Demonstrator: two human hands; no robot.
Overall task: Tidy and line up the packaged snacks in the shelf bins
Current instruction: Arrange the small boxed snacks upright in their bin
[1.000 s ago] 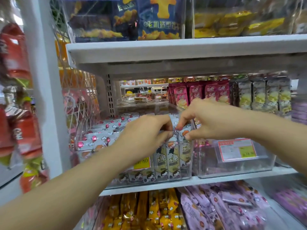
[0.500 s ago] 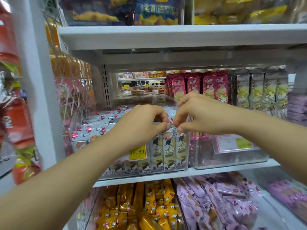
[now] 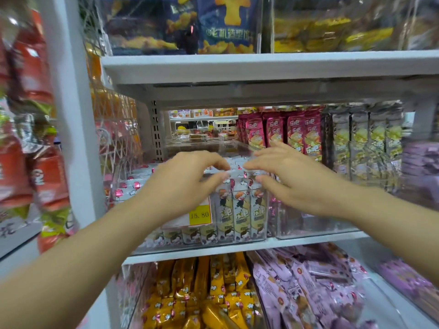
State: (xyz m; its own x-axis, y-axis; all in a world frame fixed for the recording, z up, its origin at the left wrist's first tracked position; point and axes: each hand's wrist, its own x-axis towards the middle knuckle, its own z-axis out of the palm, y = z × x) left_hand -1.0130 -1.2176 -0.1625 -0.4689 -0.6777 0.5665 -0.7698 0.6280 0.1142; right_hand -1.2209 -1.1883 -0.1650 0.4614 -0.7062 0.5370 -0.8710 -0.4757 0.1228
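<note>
White snack packs printed with a cartoon figure stand upright in a row at the front of a clear shelf bin. More of the same packs lie flat in the bin's left half. My left hand and my right hand hover side by side over the tops of the upright packs. On each hand the thumb and forefinger are spread apart, with fingertips at the packs' top edges. A yellow price tag on the bin front is partly hidden by my left hand.
To the right stands another clear bin with pink packs, then grey-yellow packs. Yellow packs and lilac packs fill the shelf below. Blue bags sit above. Red bags hang left of the white post.
Both hands were pinching the pack tops close together. Now their fingers have spread and the hands have drawn slightly apart; the view has tilted back up.
</note>
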